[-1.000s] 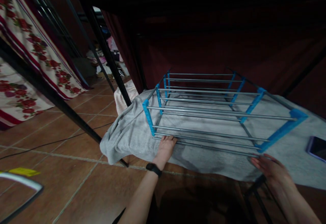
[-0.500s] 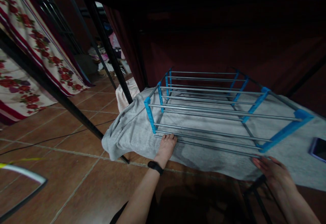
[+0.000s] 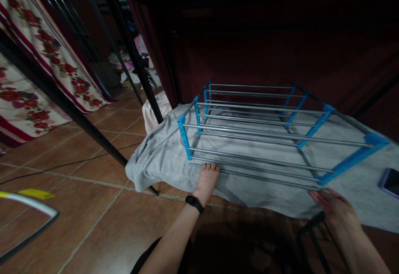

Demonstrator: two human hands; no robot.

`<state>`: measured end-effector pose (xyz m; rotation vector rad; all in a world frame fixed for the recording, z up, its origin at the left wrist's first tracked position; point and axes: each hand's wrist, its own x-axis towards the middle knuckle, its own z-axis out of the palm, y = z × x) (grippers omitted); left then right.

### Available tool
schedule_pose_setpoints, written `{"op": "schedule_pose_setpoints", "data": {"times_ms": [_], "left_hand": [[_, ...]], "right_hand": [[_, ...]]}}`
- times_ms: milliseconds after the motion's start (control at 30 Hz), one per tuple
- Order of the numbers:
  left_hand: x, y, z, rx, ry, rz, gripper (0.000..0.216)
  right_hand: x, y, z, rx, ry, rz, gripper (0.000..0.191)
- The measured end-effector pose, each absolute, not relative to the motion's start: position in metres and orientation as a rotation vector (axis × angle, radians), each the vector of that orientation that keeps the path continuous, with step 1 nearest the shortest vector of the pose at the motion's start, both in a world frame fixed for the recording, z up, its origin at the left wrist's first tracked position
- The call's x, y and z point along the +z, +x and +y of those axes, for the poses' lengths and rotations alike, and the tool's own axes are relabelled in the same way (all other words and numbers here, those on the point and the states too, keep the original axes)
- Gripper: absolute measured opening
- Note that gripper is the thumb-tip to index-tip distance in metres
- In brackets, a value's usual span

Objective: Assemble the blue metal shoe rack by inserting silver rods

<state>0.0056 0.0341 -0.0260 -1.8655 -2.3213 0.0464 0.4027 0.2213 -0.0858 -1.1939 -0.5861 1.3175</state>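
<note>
A shelf rack [image 3: 258, 133] of grey metal rods and blue plastic side pieces lies on a grey blanket [image 3: 162, 157] spread over a low surface. My left hand [image 3: 207, 179], with a black band at the wrist, rests at the rack's near left end, its fingers curled onto the nearest rod. Below the near right blue corner piece [image 3: 349, 162] is my right hand [image 3: 333, 207]. Its fingers are stretched out flat, with the tips touching the end of the nearest rod.
A dark phone [image 3: 389, 182] lies on the blanket at the far right. Black slanted frame posts [image 3: 131, 54] stand to the left, with floral cloth [image 3: 37, 58] beyond them. The floor is brown tile with a thin cable [image 3: 62, 166]. A grey-rimmed object [image 3: 28, 207] sits at lower left.
The view has shifted slightly. Both hands stay at the rack's near rod, and the rack has not visibly moved on the blanket.
</note>
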Motion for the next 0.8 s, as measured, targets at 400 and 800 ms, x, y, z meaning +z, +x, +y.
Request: {"op": "schedule_pose_setpoints", "data": {"times_ms": [400,800], "left_hand": [[-0.024,0.006,0.033,0.043,-1.888,-2.307,0.026],[-0.02,0.007,0.033,0.03,-1.915,-2.316,0.025]], "right_hand": [[-0.094,0.405,0.228,1.284,-1.191,-0.519,0.042],[-0.074,0.401,0.22,1.364,-1.255,-0.458,0.041]]}}
